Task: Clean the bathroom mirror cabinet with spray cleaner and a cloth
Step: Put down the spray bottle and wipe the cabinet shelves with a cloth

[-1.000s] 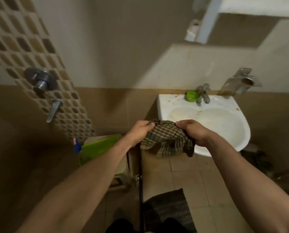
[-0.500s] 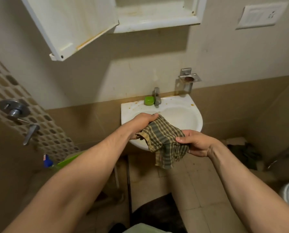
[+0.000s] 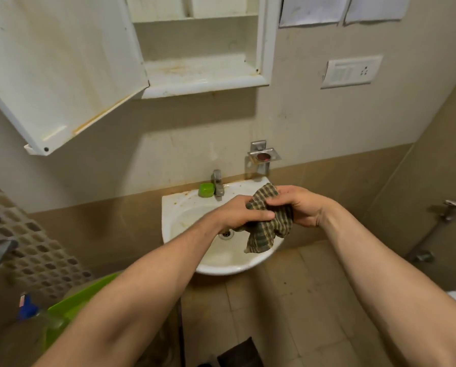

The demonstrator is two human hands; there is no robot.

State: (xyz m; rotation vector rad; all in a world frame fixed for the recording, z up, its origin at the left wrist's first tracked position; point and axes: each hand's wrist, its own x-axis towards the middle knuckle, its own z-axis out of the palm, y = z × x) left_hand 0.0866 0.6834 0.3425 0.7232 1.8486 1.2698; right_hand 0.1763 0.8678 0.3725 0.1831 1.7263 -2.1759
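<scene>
Checked cloth [image 3: 269, 231] bunched over the sink [image 3: 180, 207] at frame centre, left hand [image 3: 244, 211] fingers curled round it, right hand [image 3: 298, 205] fingers gripping its top, cabinet [image 3: 203, 75] open above, door [image 3: 57, 70] upper left.

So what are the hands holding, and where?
The left hand grips the checked cloth at its bunched middle; the right hand pinches its upper end.

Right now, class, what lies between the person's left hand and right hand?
The head view shows a checked cloth bunched between the left hand and the right hand; both grip it above the white sink.
</scene>
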